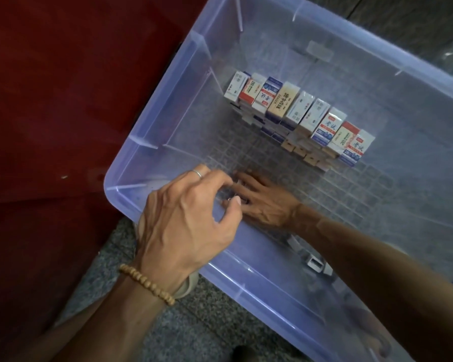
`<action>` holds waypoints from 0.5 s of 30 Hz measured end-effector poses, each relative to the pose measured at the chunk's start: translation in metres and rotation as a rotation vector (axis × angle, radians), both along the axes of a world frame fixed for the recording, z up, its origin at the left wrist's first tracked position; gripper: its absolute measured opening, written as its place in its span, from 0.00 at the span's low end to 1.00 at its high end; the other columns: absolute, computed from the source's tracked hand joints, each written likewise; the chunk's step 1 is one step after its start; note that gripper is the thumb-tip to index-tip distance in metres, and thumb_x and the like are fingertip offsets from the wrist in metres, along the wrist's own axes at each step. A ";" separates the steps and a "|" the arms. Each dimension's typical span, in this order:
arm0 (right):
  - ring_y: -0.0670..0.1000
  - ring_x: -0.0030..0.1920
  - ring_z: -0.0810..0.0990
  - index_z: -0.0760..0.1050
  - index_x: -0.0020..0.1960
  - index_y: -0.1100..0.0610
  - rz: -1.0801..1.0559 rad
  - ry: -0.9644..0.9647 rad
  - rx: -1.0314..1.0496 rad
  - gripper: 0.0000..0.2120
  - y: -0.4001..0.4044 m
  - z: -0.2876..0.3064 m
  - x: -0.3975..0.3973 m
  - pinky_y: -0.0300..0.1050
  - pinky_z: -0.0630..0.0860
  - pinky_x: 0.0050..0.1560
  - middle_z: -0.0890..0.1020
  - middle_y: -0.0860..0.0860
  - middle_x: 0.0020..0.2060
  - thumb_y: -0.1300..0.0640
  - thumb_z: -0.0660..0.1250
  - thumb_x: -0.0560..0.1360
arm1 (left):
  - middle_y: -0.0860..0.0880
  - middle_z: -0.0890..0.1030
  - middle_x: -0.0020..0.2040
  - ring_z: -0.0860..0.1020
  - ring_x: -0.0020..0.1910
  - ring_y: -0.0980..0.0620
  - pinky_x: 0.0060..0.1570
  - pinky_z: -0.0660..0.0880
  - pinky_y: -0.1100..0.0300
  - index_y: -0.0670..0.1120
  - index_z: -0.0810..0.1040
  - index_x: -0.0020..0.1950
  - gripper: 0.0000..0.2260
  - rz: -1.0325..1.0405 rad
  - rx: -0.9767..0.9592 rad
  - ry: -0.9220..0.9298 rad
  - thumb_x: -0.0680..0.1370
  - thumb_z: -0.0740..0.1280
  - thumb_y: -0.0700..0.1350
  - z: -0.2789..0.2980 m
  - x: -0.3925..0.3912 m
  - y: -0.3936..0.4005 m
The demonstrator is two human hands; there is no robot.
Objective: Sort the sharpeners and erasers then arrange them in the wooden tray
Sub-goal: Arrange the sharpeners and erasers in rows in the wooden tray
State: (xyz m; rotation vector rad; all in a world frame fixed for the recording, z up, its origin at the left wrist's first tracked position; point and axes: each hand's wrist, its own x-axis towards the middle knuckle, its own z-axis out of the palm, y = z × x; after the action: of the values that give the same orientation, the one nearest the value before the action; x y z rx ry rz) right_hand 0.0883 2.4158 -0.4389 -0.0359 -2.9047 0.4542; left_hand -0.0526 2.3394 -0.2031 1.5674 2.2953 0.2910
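**Erasers Lined Up, Hands Working the Near Corner of the Bin**

A speckled grey floor (183,333) runs under the scene, with a dark red surface (50,100) filling the left side. On this sits a large translucent blue plastic bin (259,278), seen from above and turned at an angle.

Inside the bin, a row of boxed erasers (296,113) stands on edge, packed side by side in a diagonal line. They appear to rest in a wooden tray (306,156), of which only pale wooden edges show beneath the row; standing them upright and touching likely saves room and keeps the labels readable. No sharpener can be picked out with certainty. A small whitish item (315,265) lies near the front wall, blurred through the plastic, and what it is cannot be told.

Both hands are at the bin's near left corner, well apart from the eraser row. The left hand (191,218), wearing a ring and a beaded bracelet (147,287), hovers at the rim with fingers curled and thumb drawn toward the fingertips, as if pinching something small; whether it actually grips anything cannot be told. The right hand (262,199) reaches lower, its fingers lying fairly straight against the ribbed bottom, partly hidden by the left. It may be gathering or steadying a small piece there, probably a loose item not yet sorted.
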 end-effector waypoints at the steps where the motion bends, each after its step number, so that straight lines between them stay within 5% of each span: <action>1: 0.65 0.63 0.73 0.69 0.67 0.53 -0.017 0.043 0.008 0.15 -0.001 0.001 -0.002 0.61 0.71 0.60 0.75 0.62 0.66 0.50 0.56 0.83 | 0.53 0.79 0.43 0.80 0.42 0.48 0.35 0.77 0.51 0.52 0.80 0.48 0.10 -0.005 -0.008 0.003 0.72 0.66 0.55 0.000 0.000 0.000; 4: 0.60 0.51 0.77 0.73 0.60 0.56 -0.097 0.067 0.021 0.13 0.002 0.007 0.000 0.54 0.71 0.48 0.81 0.59 0.56 0.52 0.54 0.83 | 0.53 0.80 0.45 0.81 0.44 0.47 0.36 0.78 0.50 0.53 0.80 0.51 0.12 -0.013 -0.059 -0.002 0.73 0.65 0.56 -0.001 -0.001 0.000; 10: 0.58 0.40 0.78 0.79 0.52 0.59 -0.243 -0.020 0.056 0.12 0.021 0.016 -0.002 0.50 0.75 0.37 0.80 0.57 0.45 0.51 0.65 0.80 | 0.57 0.79 0.52 0.79 0.51 0.52 0.45 0.78 0.50 0.56 0.78 0.60 0.19 -0.048 -0.210 -0.147 0.73 0.61 0.62 0.002 -0.008 0.002; 15: 0.61 0.33 0.80 0.77 0.48 0.63 -0.373 -0.166 -0.168 0.08 0.022 0.038 -0.005 0.45 0.70 0.27 0.81 0.59 0.35 0.57 0.69 0.76 | 0.60 0.78 0.52 0.77 0.53 0.62 0.54 0.77 0.54 0.57 0.77 0.62 0.25 -0.028 -0.237 -0.336 0.70 0.59 0.66 0.001 -0.018 0.003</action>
State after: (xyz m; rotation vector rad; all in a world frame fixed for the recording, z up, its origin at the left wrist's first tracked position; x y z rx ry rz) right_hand 0.0830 2.4375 -0.4014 -0.6563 -2.9101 0.6482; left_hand -0.0702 2.3426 -0.2022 1.3199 1.9693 0.2437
